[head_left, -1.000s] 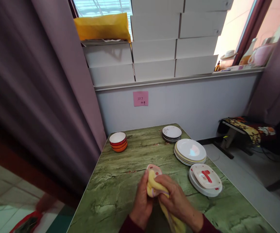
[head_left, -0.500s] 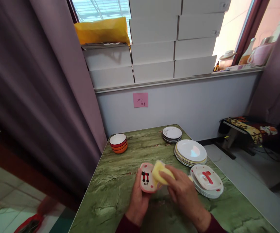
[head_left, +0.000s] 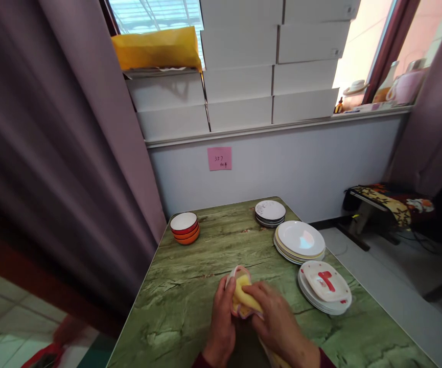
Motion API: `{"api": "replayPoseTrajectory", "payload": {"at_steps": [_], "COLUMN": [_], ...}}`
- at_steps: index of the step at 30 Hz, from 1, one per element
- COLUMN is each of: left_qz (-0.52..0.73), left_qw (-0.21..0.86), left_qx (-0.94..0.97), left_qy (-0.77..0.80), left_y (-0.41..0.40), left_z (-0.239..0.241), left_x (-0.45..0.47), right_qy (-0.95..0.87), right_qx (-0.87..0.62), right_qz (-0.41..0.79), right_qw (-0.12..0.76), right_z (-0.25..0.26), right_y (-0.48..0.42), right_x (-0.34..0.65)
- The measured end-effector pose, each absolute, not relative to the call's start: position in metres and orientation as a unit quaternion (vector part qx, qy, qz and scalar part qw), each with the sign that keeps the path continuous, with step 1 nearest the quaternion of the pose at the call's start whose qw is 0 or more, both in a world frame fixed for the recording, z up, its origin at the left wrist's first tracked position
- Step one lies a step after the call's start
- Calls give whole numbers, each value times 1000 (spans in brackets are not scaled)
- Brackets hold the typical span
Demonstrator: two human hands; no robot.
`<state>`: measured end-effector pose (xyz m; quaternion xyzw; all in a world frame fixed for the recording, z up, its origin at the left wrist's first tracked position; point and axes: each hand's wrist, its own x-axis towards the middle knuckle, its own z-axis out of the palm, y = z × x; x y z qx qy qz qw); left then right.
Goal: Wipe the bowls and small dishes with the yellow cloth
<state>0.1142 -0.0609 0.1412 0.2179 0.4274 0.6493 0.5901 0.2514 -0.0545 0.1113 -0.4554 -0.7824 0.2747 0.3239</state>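
My left hand [head_left: 223, 322] is closed around a small pink dish [head_left: 237, 271], holding it upright just above the green marbled table [head_left: 182, 301]. My right hand [head_left: 276, 319] presses a yellow cloth [head_left: 242, 299] against the dish's face, fingers curled over the cloth. Most of the dish is hidden behind the cloth and my fingers. The cloth's tail hangs down under my right wrist.
To the right lie a stack of white square plates [head_left: 325, 290] with a red mark, a stack of round plates [head_left: 300, 240] and a smaller speckled stack [head_left: 270, 211]. Orange and red bowls [head_left: 184, 227] sit at the back left. Purple curtain [head_left: 52, 153] hangs left; white boxes [head_left: 239, 66] line the sill.
Half a second ago the dish's face with its cat print was uncovered and the cloth was lifted off to the right; now the cloth is pressed over the dish again.
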Motion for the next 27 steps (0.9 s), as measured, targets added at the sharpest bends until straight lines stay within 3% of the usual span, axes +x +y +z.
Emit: {"api": "replayPoseTrajectory", "payload": {"at_steps": [7, 10, 12, 15, 19, 23, 27], "left_qz": [643, 633, 630, 624, 624, 629, 648], "left_qw": [613, 636, 641, 662, 663, 643, 614], "left_qx": [179, 162, 151, 122, 117, 131, 138], "left_qy": [423, 410, 411, 396, 397, 416, 429], "left_y": [-61, -59, -59, -59, -63, -65, -64], "left_z": [128, 127, 128, 126, 115, 105, 108], "left_x": [111, 112, 113, 117, 123, 123, 118], "right_qy": [-579, -461, -470, -591, -724, -784, -816], "right_qx": [-303, -270, -316, -435, -474, -459, -411], "right_qz": [674, 758, 715, 513, 286, 222, 265], "right_qw": [344, 373, 410, 446, 412, 354, 307], "right_z": [137, 138, 136, 128, 106, 93, 106], "right_y": [-54, -53, -49, -45, -52, -61, -60], "right_x": [257, 264, 267, 264, 251, 244, 252]}}
